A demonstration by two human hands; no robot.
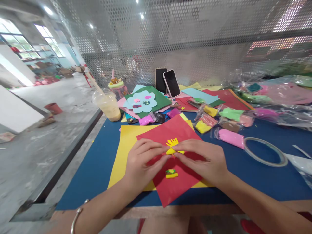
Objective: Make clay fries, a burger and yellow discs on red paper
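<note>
Between the fingertips of both hands is a piece of yellow modelling clay (171,150), with several thin yellow strips (173,141) fanning out behind it. My left hand (144,159) pinches it from the left, thumb and forefinger close together. From the other side my right hand (203,158) pinches it too, with a bit of yellow under its fingers. Both hands are over a red paper sheet (168,196), which lies askew on a yellow sheet (117,165). Nearer me on the red sheet sits a small layered clay piece (172,174) in yellow, green and brown.
Bagged clay packs (231,137) and a tape roll (265,164) lie to the right. A drink cup (108,105) stands at the back left, near the table edge. Two phones (172,83) lean at the back, beside a green card with a pale blue cutout (140,101).
</note>
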